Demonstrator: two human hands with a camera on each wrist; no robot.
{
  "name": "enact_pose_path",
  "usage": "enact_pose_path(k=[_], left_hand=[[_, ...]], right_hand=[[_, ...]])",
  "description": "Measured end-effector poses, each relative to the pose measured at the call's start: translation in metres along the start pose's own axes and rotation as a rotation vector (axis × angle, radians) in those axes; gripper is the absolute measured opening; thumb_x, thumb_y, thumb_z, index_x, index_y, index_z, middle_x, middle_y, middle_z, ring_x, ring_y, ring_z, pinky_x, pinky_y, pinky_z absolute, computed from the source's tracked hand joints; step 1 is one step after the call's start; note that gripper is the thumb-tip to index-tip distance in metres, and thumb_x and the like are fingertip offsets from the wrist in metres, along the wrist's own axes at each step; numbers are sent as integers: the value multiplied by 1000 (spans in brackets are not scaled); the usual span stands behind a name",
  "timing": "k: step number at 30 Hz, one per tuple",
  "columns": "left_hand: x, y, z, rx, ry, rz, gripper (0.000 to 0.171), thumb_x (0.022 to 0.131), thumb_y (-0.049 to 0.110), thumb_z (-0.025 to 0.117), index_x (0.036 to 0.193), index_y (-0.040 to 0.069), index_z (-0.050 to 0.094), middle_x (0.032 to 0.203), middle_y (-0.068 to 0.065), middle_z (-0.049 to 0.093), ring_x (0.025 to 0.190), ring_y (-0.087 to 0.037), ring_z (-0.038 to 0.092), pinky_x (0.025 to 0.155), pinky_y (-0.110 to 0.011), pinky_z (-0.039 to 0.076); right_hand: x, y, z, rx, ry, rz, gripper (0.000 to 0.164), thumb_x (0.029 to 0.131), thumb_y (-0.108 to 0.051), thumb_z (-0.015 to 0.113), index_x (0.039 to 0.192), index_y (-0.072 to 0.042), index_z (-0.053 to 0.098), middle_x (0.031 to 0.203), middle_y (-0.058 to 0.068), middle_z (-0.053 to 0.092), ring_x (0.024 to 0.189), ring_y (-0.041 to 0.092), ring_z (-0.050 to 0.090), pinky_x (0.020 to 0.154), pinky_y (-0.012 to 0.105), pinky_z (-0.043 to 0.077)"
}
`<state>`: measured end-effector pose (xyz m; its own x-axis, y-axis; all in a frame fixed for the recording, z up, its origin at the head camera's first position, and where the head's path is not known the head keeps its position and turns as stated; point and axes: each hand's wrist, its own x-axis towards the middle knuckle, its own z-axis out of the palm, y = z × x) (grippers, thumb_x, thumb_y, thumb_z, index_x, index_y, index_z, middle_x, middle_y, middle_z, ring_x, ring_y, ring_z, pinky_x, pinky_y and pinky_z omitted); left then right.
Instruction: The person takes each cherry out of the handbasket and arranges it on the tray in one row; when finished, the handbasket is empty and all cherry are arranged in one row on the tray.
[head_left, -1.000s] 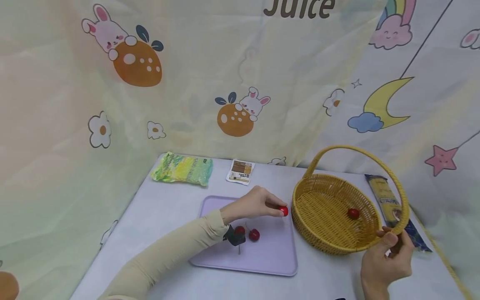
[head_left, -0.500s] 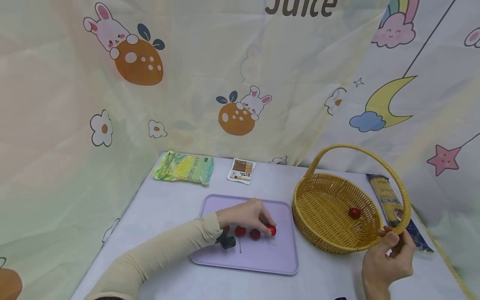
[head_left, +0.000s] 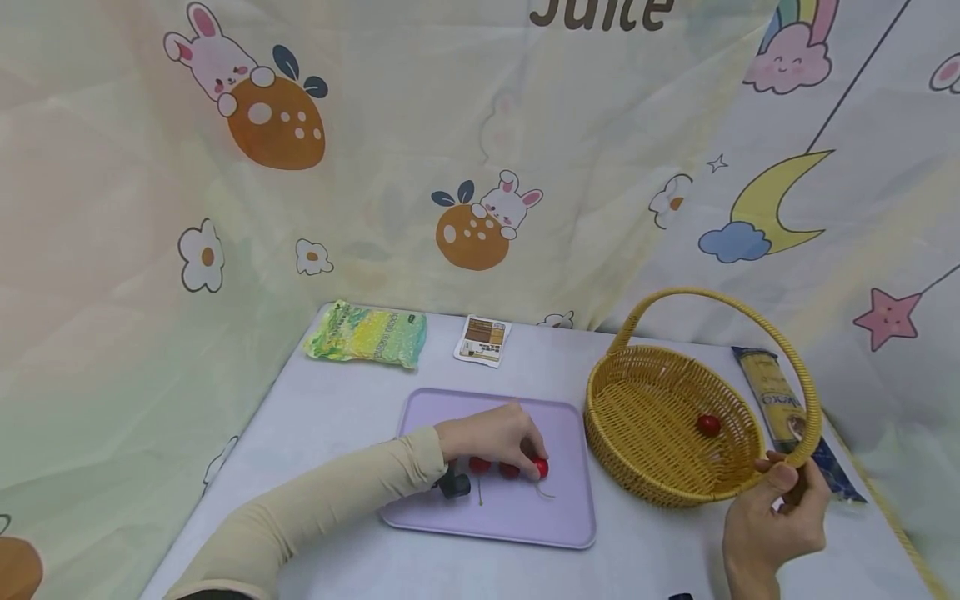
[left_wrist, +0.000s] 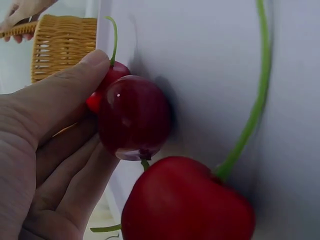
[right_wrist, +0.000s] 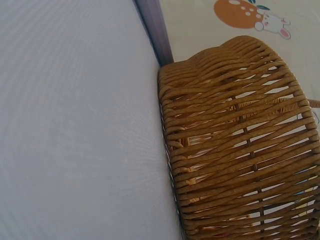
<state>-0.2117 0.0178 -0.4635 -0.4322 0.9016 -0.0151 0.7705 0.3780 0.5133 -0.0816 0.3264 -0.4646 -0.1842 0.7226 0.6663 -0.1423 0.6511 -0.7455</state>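
Note:
In the head view my left hand (head_left: 495,435) reaches over the lilac tray (head_left: 517,529), thumb and fingers pinching a bright red cherry (head_left: 542,469) with a thin stem. The left wrist view has this stemmed cherry (left_wrist: 119,71) against the thumb. Right beside it sits a dark red cherry (left_wrist: 135,117), and a larger-looking red cherry (left_wrist: 185,205) with a long green stem lies nearer the camera. My right hand (head_left: 776,521) grips the yellow wicker basket (head_left: 637,475) where its handle meets the rim. One cherry (head_left: 708,426) lies inside the basket.
Behind the tray lie a green-yellow packet (head_left: 367,335) and a small white-brown sachet (head_left: 483,341). A blue-yellow pasta bag (head_left: 772,392) lies right of the basket. A printed cloth (head_left: 375,167) hangs behind the table.
With the cherry in its fingers, my left hand has moved from the tray's right edge leftward and down, beside the dark cherry. My right hand has stayed on the basket.

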Motion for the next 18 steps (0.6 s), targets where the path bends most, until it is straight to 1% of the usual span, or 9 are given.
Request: enact_pose_path(k=[4, 7, 10, 14, 18], left_hand=[[-1, 2, -1, 39, -1, 24, 28, 84, 34, 89, 107, 20, 85, 99, 9, 81, 83, 12, 63, 80, -5, 47], [-2, 2, -2, 44, 1, 24, 32, 84, 35, 89, 111, 19, 84, 103, 9, 81, 88, 12, 65, 83, -4, 47], [-3, 4, -6, 37, 16, 21, 37, 85, 35, 88, 116, 16, 82, 109, 7, 81, 95, 7, 70, 86, -5, 49], [1, 10, -22, -21, 67, 26, 41, 88, 37, 85, 120, 12, 80, 115, 0, 80, 103, -7, 75, 88, -11, 54], [13, 15, -40, -78, 137, 43, 42, 90, 40, 83, 124, 14, 79, 119, 1, 79, 106, -14, 76, 90, -18, 57]], right_hand=[[0, -1, -1, 10, 4, -6, 28, 109, -25, 54, 128, -12, 69, 101, -31, 61, 86, -15, 58, 77, 3, 42], [0, -3, -1, 18, 6, -8, 28, 109, -25, 54, 128, -11, 70, 101, -29, 62, 86, -15, 58, 78, 3, 43], [0, -3, -1, 22, 9, -8, 28, 109, -25, 54, 128, -10, 70, 102, -28, 63, 85, -15, 58, 78, 3, 43], [0, -2, -1, 16, 9, -5, 28, 109, -26, 54, 128, -11, 70, 101, -32, 61, 85, -15, 58, 78, 3, 43], [0, 0, -1, 5, 5, -4, 28, 109, -26, 54, 129, -12, 69, 102, -34, 60, 86, -15, 58, 78, 3, 43]])
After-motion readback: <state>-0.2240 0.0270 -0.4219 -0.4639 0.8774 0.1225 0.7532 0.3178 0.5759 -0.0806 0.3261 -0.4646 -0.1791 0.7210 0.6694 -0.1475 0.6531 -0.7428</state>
